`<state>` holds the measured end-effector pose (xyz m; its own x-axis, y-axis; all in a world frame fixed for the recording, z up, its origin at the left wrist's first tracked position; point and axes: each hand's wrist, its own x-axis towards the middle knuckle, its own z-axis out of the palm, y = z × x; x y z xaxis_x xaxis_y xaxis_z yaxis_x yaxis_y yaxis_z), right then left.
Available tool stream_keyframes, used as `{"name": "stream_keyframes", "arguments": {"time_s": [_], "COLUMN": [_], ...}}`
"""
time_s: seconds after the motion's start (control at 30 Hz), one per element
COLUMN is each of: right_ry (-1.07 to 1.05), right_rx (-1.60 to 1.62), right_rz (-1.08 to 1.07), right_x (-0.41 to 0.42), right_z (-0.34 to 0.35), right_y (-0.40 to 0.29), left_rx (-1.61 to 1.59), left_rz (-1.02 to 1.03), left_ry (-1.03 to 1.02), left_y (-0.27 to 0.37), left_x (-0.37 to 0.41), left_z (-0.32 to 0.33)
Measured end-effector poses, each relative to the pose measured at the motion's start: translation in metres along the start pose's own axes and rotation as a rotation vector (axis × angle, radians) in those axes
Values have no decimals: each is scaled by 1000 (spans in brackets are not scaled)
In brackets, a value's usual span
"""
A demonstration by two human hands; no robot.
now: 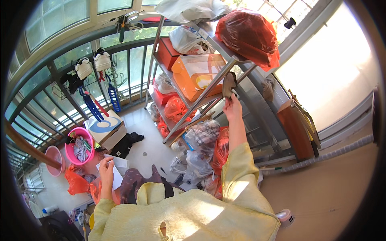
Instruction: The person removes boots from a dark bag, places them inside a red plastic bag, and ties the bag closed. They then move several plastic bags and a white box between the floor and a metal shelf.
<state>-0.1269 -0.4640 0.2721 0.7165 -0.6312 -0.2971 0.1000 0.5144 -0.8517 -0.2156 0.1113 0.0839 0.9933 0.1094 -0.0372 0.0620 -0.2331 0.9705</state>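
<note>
My right hand is raised at the side of a metal shelf rack, its fingers closed on the lower end of a flat, brownish, curved object with a dark, ragged edge; its exact kind is unclear. Beside that object, on the rack, lies an orange shoe box with a pale lid. My left hand is held low on the left, fingers bent, above white paper or card and near red plastic bags. Whether it grips anything cannot be made out.
Bagged items crowd the floor by the rack. A large red bag lies on top. Further left are a pink basin, an open cardboard box, black cloth and a railing with white shoes. A ribbed hose runs right.
</note>
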Motion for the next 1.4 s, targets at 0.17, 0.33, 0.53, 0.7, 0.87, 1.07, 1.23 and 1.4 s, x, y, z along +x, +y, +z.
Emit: {"name": "stream_keyframes", "arguments": {"time_s": [0.17, 0.33, 0.53, 0.7, 0.87, 1.07, 1.23, 1.4], "right_ry": [25, -167, -40, 96, 57, 315, 214, 79], "right_rx": [86, 67, -315, -445, -338, -380, -511, -565], "right_rz": [162, 41, 58, 5, -116, -211, 107, 189], "right_x": [101, 139, 127, 122, 83, -29, -95, -125], "right_z": [59, 71, 57, 49, 32, 22, 45, 100], "right_y": [9, 44, 36, 38, 53, 155, 250, 296], "left_rx": [7, 1, -96, -97, -96, 172, -176, -378], "left_rz": [-99, -201, -276, -213, -282, -196, -403, -412], "left_ry": [105, 226, 293, 249, 326, 589, 818, 1059], "left_y": [2, -13, -34, -31, -41, -47, -50, -73], "left_x": [-22, -51, -72, -69, -69, -98, -124, -155], "left_z": [-15, -41, -64, -75, -98, -137, -170, -198]}}
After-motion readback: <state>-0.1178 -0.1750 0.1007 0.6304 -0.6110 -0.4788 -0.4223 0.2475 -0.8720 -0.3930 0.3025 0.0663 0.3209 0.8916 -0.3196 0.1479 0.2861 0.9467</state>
